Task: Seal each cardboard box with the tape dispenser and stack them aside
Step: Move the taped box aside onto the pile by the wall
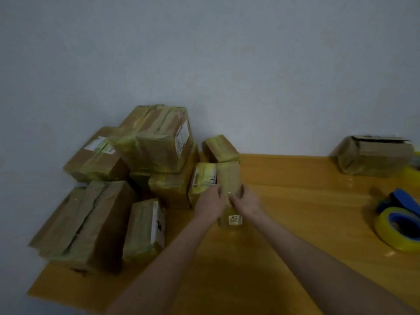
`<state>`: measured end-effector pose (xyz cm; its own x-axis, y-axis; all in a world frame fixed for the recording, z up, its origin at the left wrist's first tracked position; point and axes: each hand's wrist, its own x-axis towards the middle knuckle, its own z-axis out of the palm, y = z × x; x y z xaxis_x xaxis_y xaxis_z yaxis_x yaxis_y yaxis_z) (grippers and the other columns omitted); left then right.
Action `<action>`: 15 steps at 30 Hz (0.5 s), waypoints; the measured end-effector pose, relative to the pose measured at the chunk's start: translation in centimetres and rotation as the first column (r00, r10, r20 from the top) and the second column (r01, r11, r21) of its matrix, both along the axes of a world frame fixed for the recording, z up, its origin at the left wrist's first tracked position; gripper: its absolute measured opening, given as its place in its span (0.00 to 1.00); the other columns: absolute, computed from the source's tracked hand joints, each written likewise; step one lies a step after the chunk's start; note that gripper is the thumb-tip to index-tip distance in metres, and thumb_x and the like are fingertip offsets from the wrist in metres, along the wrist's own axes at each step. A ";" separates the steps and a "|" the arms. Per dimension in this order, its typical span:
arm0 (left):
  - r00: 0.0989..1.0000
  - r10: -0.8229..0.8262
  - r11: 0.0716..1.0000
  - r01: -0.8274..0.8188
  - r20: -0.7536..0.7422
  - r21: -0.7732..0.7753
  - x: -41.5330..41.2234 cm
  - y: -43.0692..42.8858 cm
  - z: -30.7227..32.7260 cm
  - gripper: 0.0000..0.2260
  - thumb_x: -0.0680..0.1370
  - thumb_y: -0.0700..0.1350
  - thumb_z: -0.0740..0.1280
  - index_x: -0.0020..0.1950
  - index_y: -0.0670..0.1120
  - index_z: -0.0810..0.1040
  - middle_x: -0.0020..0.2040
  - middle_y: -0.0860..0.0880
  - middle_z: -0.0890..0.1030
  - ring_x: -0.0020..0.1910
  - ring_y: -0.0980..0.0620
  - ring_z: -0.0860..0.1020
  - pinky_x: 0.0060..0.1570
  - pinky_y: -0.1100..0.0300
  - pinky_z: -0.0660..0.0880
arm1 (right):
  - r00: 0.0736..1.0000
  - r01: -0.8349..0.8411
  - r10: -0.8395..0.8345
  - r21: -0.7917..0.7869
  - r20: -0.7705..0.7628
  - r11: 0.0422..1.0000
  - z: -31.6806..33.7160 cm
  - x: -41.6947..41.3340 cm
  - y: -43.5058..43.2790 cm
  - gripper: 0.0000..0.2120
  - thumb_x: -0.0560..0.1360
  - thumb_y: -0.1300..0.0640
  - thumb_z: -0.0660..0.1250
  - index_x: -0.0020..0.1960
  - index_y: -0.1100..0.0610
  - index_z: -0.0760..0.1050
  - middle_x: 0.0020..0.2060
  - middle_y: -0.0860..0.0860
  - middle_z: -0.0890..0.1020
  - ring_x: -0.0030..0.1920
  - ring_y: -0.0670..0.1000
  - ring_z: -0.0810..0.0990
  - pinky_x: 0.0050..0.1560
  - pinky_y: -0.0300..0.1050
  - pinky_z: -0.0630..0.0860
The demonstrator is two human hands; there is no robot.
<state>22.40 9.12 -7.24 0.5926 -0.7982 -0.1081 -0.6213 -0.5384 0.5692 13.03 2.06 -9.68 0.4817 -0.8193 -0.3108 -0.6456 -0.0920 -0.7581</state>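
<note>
The left hand (210, 201) and the right hand (244, 200) reach forward side by side and grip a small box (228, 176) between them, the left on its left side and the right on its right, fingers curled onto the cardboard at about mid-height; the box stands upright and narrow on the table (295, 201), wrapped in yellowish tape, with a small label low on its near face below the hands; its left side touches or sits just beside the pile of taped boxes (156, 142), which fills the table's far left corner in several layers against the wall (204, 64); the pile runs right up to the table's left edge, which slants toward the lower left; to the right of the held box lies a wide bare stretch of orange tabletop, reaching back to the wall; well apart at the far right, an open-flapped box (375, 155) stands against the wall, and nearer the person the blue tape dispenser (397, 226) with its yellow roll lies close to the picture's right border; bare tabletop also spreads beneath and between the forearms.
</note>
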 end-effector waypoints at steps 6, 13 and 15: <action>0.984 -0.040 0.991 0.061 0.174 -0.119 4.0 0.4 1.6 0.15 0.82 0.44 0.58 0.69 0.48 0.71 0.66 0.50 0.72 0.64 0.50 0.71 0.56 0.57 0.72 | 1.000 0.026 -0.026 -0.032 -0.001 0.999 0.2 2.2 0.9 0.24 0.81 0.52 0.59 0.75 0.54 0.60 0.62 0.56 0.78 0.58 0.59 0.78 0.55 0.51 0.76; 0.938 -0.210 0.978 0.206 0.276 0.042 3.1 -1.1 2.0 0.20 0.79 0.43 0.63 0.71 0.48 0.68 0.69 0.48 0.68 0.67 0.48 0.68 0.59 0.54 0.74 | 0.999 -0.028 0.029 0.062 -0.024 0.998 1.6 1.6 0.4 0.29 0.80 0.54 0.63 0.77 0.55 0.56 0.67 0.58 0.73 0.65 0.59 0.74 0.61 0.50 0.72; 0.922 -0.252 0.968 0.237 0.294 0.088 2.2 -2.3 2.3 0.20 0.79 0.43 0.63 0.71 0.47 0.68 0.69 0.48 0.67 0.67 0.48 0.68 0.56 0.53 0.75 | 0.999 -0.002 0.005 0.055 -0.049 0.998 2.2 0.6 0.0 0.35 0.79 0.52 0.65 0.79 0.57 0.51 0.72 0.58 0.68 0.70 0.58 0.69 0.63 0.49 0.69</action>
<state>24.62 6.81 -4.99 0.3907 -0.9205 0.0011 -0.8748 -0.3709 0.3118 13.61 2.07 -7.44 0.4677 -0.7986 -0.3788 -0.6819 -0.0533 -0.7295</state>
